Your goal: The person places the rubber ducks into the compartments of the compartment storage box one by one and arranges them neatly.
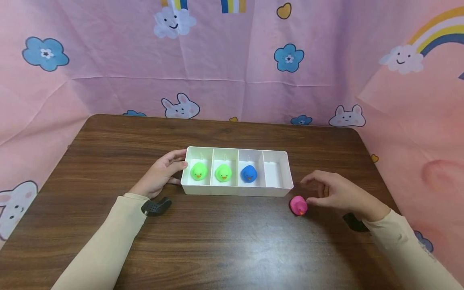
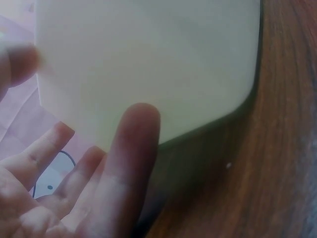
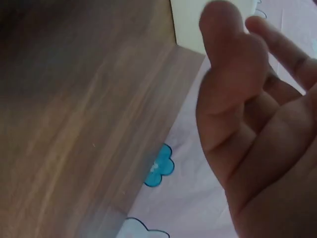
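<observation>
A white tray [image 1: 232, 191] with a row of compartments lies on the table. My left hand [image 1: 159, 173] holds its left end, the thumb on the rim; the left wrist view shows fingers [image 2: 136, 134] against the end wall. Two green toy ducks [image 1: 199, 171] sit in the two leftmost compartments, one in each. The third holds a blue toy duck [image 1: 249, 173], and the rightmost is bare. Just outside the tray's front right corner is a pink toy duck [image 1: 299, 205]. My right hand [image 1: 337, 191] is beside it, fingers loosely bent around nothing, the thumb tip close to the duck.
The brown wooden table [image 1: 217, 249] has rounded far corners. A pink patterned cloth [image 1: 224, 48] hangs behind and along both sides. Dark straps [image 1: 156, 206] sit at the wrists, over light sleeves.
</observation>
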Motion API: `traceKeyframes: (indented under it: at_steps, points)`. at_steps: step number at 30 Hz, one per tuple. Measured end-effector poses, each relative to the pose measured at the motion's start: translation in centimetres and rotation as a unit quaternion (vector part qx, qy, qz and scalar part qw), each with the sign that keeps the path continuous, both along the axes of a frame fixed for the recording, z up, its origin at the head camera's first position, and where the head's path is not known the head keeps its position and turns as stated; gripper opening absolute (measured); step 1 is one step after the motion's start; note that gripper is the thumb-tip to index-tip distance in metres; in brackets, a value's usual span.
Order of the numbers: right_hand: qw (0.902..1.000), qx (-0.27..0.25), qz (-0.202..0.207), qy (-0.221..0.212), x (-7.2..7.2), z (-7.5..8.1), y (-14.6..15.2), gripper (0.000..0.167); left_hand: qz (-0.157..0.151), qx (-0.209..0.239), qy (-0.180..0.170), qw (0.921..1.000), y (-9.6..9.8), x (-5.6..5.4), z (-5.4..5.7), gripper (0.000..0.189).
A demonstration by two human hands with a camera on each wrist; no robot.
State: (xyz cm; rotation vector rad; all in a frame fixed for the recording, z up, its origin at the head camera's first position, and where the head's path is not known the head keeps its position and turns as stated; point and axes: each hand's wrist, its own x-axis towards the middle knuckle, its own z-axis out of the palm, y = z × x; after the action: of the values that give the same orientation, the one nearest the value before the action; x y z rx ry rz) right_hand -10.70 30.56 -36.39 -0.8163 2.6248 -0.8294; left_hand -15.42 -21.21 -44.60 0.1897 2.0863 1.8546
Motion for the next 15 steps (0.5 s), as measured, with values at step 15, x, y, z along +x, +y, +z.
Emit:
traceKeyframes:
  at_steps: [15]
  points:
    - [0.998,0.006,0.034,-0.052,0.6,-2.1,-0.6,0.03,0.003,-0.007,-0.007,1.0,0.0,0.1,0.2,0.062]
